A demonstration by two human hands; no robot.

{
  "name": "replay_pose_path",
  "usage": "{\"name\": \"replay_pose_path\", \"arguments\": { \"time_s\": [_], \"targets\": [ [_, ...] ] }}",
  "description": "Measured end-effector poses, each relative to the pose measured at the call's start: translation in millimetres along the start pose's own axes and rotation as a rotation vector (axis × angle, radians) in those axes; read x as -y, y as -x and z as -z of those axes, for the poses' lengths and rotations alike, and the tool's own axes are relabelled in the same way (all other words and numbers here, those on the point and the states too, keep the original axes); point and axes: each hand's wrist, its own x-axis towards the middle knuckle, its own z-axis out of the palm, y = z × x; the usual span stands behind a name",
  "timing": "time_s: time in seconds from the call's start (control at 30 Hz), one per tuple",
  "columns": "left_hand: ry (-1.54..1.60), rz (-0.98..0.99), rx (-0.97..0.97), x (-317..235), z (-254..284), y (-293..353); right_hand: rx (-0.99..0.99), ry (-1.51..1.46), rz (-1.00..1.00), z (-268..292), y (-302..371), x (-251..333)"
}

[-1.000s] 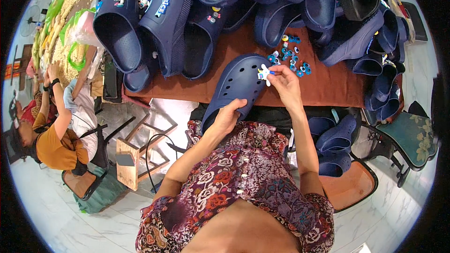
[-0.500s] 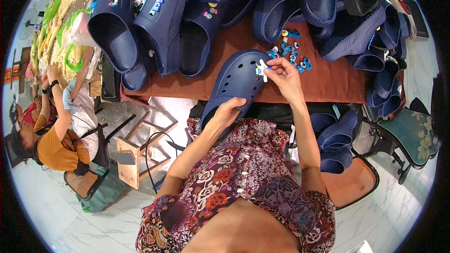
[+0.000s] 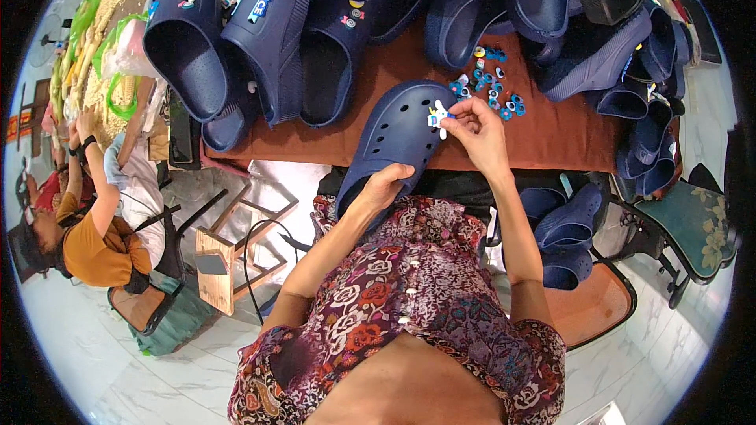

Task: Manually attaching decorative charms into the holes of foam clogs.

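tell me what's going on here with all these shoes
A person's left hand holds a navy clog, while the right hand pinches a white charm at its perforated upper. Whether the charm is seated in a hole can't be made out. Loose small charms lie beyond on the brown cloth, with more navy clogs heaped around.

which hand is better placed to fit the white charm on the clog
Probably the right. The right hand already pinches the white charm close to the navy clog, though contact is unclear. The left hand is busy gripping the clog.
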Motion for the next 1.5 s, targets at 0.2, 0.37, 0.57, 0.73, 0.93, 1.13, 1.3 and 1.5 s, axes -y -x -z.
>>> {"name": "replay_pose_path", "arguments": {
  "time_s": [0.2,0.37,0.57,0.73,0.93,1.13,1.3,1.5],
  "targets": [
    [0.023,-0.008,0.01,-2.3,-6.7,0.3,-0.069,-0.004,0.041,-10.4,14.2,8.7],
    [0.013,0.003,-0.045,-2.0,-6.1,0.2,-0.04,0.238,0.219,-8.1,19.2,21.4],
    [-0.037,-0.004,-0.09,-2.7,-11.3,3.5,-0.032,0.136,0.294,-9.6,22.6,6.7],
    [0.002,-0.005,-0.05,-2.5,-8.8,2.6,-0.003,0.21,0.251,-12.9,24.9,17.3],
    [0.041,0.008,-0.022,-3.3,-11.3,-0.1,-0.047,0.134,0.235,-5.5,24.7,16.3],
    [0.048,0.01,-0.068,-7.6,-17.5,-2.0,-0.242,0.294,0.509,4.2,40.4,10.5],
    [-0.025,-0.007,-0.058,-18.1,-21.8,-16.6,-0.252,0.34,0.583,4.3,38.3,16.3],
    [-0.305,-0.167,-0.147,-39.2,-44.5,-17.1,-0.184,-0.286,0.163,-2.6,33.8,12.9]
  ]
}}
